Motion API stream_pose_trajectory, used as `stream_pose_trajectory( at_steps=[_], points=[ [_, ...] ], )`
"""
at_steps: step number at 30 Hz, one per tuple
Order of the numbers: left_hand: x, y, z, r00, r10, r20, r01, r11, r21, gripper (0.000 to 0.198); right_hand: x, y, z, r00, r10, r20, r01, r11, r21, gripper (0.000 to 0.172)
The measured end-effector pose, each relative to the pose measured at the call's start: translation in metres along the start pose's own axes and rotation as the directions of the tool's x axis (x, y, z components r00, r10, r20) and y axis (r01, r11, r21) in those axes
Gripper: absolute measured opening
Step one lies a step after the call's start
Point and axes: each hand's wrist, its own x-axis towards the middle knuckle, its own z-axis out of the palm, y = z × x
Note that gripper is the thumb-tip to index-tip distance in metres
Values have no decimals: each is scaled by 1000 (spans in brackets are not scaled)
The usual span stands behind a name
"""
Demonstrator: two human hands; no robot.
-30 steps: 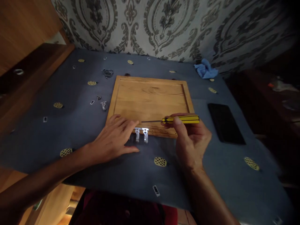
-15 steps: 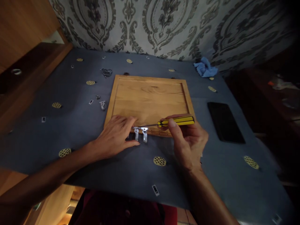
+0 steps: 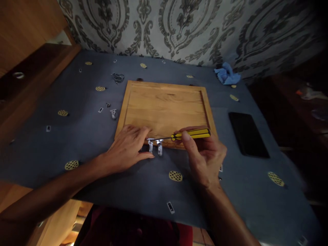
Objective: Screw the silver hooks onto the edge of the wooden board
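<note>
While the screwdriver (image 3: 191,134) hung a little above the wood a second ago, we now see its thin shaft lowered and drawn leftward, so that the tip meets the top plate of the double metal hook (image 3: 155,146). We judge from this that the tool is seated on the fitting and the work on it is under way.

Nearest to us, our right hand (image 3: 205,157) is clenched around the yellow handle with its black stripes, thumb on top. Our left hand (image 3: 128,148) lies flat with fingers spread, grasping nothing, pressing on the near left corner of the wooden panel (image 3: 166,106) just beside the hook. The hook is bright, polished metal, and its two curved prongs hang over the panel's near edge onto the table (image 3: 77,136).

The table wears a matt blue-grey cloth dotted with yellow perforated ovals. The panel is warm, smooth-grained timber, rectangular, with a raised frame round a sunken field. To its left lie small loose metal fittings (image 3: 113,113); to its right, a flat black phone (image 3: 248,134). Farther back we see a tangle of wire rings (image 3: 118,77) and a crumpled blue rag (image 3: 227,76), beneath damask-patterned wallpaper (image 3: 179,30).
</note>
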Motion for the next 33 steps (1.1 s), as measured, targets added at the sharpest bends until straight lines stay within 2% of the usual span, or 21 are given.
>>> stream_pose_trajectory(
  at_steps=[8,13,17,26,33],
  points=[
    [0,-1,1,1000,-5,-3,5,1000,-6,56,-1,-2,1,999,36,4,-36,999,-13,17],
    [0,-4,-4,1000,19,14,-18,999,-31,74,4,-2,1,990,71,-124,-60,995,86,24],
    [-4,-8,-8,1000,8,27,-8,1000,-21,85,8,-1,0,986,80,-149,-63,992,113,26],
    [-9,-9,-7,1000,19,19,-19,1000,-5,69,9,0,-1,988,41,-150,-31,997,72,25],
    [-10,-12,-7,999,31,21,-30,999,-34,68,10,0,-2,989,56,-136,-44,995,90,24]
  ],
)
